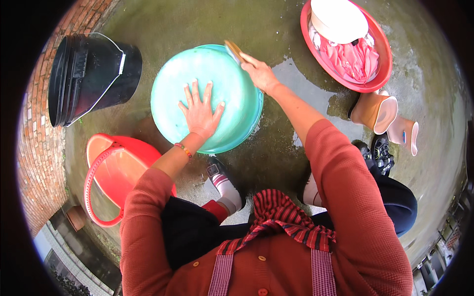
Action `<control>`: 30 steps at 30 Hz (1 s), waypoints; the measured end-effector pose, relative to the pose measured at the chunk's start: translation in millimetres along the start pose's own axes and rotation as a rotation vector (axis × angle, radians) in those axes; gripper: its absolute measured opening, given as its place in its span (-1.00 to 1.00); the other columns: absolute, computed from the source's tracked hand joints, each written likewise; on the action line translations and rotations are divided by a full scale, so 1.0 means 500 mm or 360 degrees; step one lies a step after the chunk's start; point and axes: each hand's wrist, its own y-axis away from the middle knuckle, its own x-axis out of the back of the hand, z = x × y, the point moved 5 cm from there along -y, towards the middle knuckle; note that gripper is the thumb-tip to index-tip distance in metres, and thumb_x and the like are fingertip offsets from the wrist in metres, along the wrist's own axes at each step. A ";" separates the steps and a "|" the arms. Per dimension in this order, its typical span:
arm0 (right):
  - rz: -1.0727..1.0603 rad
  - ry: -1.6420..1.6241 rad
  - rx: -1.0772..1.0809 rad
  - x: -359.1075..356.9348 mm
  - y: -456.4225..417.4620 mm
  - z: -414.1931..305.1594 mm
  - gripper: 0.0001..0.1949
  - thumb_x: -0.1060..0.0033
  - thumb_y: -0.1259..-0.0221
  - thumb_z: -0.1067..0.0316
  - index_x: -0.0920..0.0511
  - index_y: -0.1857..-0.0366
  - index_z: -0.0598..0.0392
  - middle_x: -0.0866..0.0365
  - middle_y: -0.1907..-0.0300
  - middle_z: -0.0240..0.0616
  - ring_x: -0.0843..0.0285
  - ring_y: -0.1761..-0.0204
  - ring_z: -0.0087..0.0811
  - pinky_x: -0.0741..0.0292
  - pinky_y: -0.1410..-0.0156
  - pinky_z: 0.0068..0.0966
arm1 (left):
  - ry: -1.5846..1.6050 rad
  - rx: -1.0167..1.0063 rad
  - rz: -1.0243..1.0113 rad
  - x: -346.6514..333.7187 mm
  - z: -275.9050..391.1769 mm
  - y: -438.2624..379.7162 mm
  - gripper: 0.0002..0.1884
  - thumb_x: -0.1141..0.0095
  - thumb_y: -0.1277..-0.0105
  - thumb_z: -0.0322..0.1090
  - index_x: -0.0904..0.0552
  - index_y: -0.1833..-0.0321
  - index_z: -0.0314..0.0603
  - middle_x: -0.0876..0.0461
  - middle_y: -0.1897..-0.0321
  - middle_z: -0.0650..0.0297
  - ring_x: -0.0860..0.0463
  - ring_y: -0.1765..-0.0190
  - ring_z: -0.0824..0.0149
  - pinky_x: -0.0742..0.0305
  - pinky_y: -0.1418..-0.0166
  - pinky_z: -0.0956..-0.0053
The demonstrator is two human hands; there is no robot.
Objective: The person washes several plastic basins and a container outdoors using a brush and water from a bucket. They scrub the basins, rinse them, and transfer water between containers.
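Note:
A turquoise plastic basin [229, 100] lies upside down on the wet concrete ground in front of me. My left hand [201, 111] is spread flat on its upturned bottom, fingers apart, holding nothing; a beaded bracelet circles that wrist. My right hand [259, 74] grips a wooden scrubbing brush [233, 50] with pale bristles, at the basin's far right side. The bristles face the basin wall and seem to touch it.
A black bucket [103, 74] lies on its side at the left by a brick surface [40, 159]. Nearer stands a tilted red bucket [129, 162]. At the right are a red tub [387, 66] holding pink cloth [350, 59] and a white container [339, 20], rubber boots [374, 111] and black shoes [381, 151].

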 end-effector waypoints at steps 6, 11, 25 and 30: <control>-0.0101 0.0302 0.0192 0.029 0.026 -0.019 -0.51 0.06 -0.24 0.05 -0.40 -0.29 -0.25 -0.57 -0.06 0.01 -0.57 -0.06 -0.09 -0.43 -0.23 -0.34 | 0.0035 0.0007 -0.0006 -0.005 -0.002 -0.001 -0.30 0.04 -0.28 0.15 -0.16 -0.46 0.16 0.17 -0.52 0.04 0.25 -0.54 -0.13 0.17 -0.31 -0.47; -0.0177 0.0590 0.0603 -0.052 0.071 -0.075 -0.55 0.04 -0.28 0.08 -0.39 -0.28 -0.34 -0.66 0.17 -0.08 -0.62 0.15 -0.06 -0.51 -0.04 -0.20 | 0.0035 -0.0014 -0.0023 0.003 0.002 -0.005 -0.29 0.02 -0.27 0.14 -0.17 -0.46 0.16 0.17 -0.52 0.04 0.25 -0.54 -0.12 0.17 -0.31 -0.46; 0.0473 0.1089 0.0544 -0.082 -0.021 -0.171 -0.58 -0.01 -0.27 0.18 -0.41 -0.24 -0.34 -0.61 0.47 0.07 -0.59 0.39 0.10 -0.54 0.22 -0.05 | 0.0103 -0.0036 -0.0016 0.009 0.012 -0.009 -0.31 0.02 -0.27 0.14 -0.19 -0.45 0.15 0.17 -0.52 0.05 0.21 -0.53 -0.14 0.12 -0.31 -0.44; 0.0364 0.1314 0.0570 -0.077 0.211 -0.064 -0.52 -0.09 -0.24 0.16 -0.38 -0.29 -0.37 -0.55 0.55 0.02 -0.60 0.49 0.00 -0.56 0.39 -0.16 | 0.0133 0.0022 -0.0021 0.006 -0.009 0.009 -0.31 0.03 -0.27 0.15 -0.19 -0.45 0.16 0.19 -0.52 0.05 0.22 -0.53 -0.14 0.12 -0.31 -0.44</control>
